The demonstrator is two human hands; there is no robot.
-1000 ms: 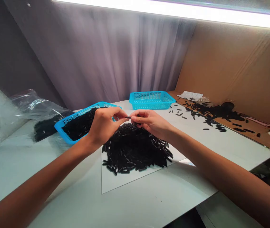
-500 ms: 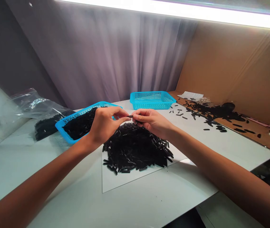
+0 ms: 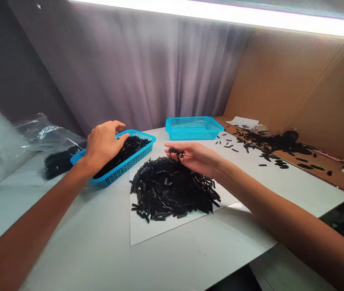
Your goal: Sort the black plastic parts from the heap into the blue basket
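Note:
My left hand [image 3: 105,139] is over the left blue basket [image 3: 123,167], its thumb and fingers apart and nothing visible between them. Many small black pieces [image 3: 134,146] fill that basket. Palm up, my right hand [image 3: 196,157] cups several small black pieces [image 3: 176,152] on its curled fingers. Below it, a large heap of black pieces [image 3: 168,190] lies on a white sheet [image 3: 144,234].
Behind my right hand stands a second blue basket [image 3: 194,133]. A clear plastic bag [image 3: 53,139] with black contents lies at the left. More black pieces [image 3: 271,141] are scattered at the right, near a paper [image 3: 243,122] and cardboard [image 3: 305,89].
My left hand has moved left, away from my right hand, and its fingers have parted over the basket. My right hand has turned palm up, showing the black pieces in it.

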